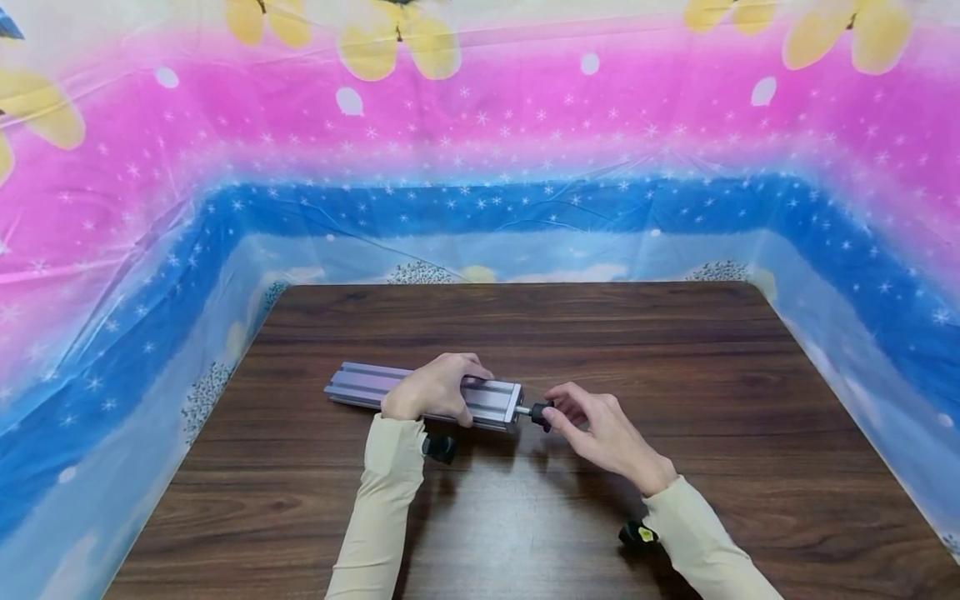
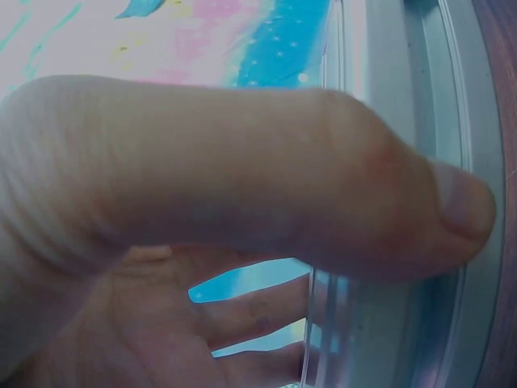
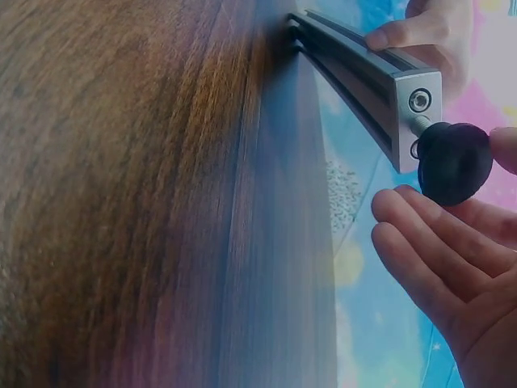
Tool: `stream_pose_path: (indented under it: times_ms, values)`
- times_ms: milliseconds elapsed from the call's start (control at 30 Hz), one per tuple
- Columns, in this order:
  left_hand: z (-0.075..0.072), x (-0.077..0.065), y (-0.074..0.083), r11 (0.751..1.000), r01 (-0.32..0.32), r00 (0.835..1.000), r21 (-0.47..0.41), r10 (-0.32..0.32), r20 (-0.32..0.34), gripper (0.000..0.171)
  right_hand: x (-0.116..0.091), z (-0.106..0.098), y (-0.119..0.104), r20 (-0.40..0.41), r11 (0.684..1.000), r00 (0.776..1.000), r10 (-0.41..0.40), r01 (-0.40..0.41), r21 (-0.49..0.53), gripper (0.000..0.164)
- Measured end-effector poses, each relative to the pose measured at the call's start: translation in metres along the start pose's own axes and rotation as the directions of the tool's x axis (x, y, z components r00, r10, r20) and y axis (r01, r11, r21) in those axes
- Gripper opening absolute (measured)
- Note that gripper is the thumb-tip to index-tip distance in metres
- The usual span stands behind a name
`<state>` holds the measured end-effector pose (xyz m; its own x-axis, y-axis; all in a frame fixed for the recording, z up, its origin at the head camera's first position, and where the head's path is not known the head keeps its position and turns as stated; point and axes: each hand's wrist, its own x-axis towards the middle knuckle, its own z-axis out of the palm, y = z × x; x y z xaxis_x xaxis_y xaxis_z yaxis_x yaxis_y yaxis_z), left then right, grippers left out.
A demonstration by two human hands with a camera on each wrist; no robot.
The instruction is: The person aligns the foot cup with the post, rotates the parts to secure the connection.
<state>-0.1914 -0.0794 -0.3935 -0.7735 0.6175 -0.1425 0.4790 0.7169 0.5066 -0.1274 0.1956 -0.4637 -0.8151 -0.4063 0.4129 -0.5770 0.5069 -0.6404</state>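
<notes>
Wood-grain tabletop (image 1: 517, 525): dark brown, beneath both hands.
Right hand (image 1: 607, 433): thumb and forefinger closed in a pinch on a round black knob (image 3: 456, 166); other fingers extended.
Metal stud (image 3: 422, 125): joins knob to profile's end face.
Left hand (image 1: 435, 387): partly spread, gripping across the slotted aluminium profile (image 1: 491, 402).
Profile's place: mid-table, knob end rightward.
Cloth backdrop (image 1: 480, 125): pink and blue, snowflake-printed, beyond the far edge.
</notes>
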Motion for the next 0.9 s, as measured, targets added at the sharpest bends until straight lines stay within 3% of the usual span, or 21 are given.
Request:
stream_pose_path:
  times_ms: [167,267,367,533,900]
  values:
    - [-0.0009,-0.0005,0.001,1.0,0.009,1.0,-0.005,-0.009,0.003,0.067,-0.0012,-0.0009,-0.0003,0.003,1.0,1.0,-0.006,0.006,-0.012,0.036]
    - [-0.0018,-0.0005,0.0012,1.0,0.0,1.0,-0.003,0.0,-0.001,0.067,-0.0015,-0.0014,-0.0012,-0.011,0.997,0.997,-0.073,0.073,-0.035,0.052]
    - [-0.0021,-0.0007,0.0006,1.0,-0.01,1.0,-0.002,0.01,0.0,0.066,0.0,-0.0008,-0.0016,-0.026,0.988,0.989,-0.147,0.145,-0.047,0.058]
    - [-0.0024,-0.001,-0.0006,1.0,-0.024,1.0,0.005,0.024,0.002,0.066,0.002,0.0008,-0.0018,-0.065,0.983,0.981,-0.182,0.18,-0.043,0.047]
    - [-0.0025,-0.0013,0.0008,1.0,-0.022,1.0,-0.003,0.022,0.001,0.066,0.0017,0.0014,-0.0029,-0.07,0.998,0.996,-0.055,0.053,-0.03,0.024]
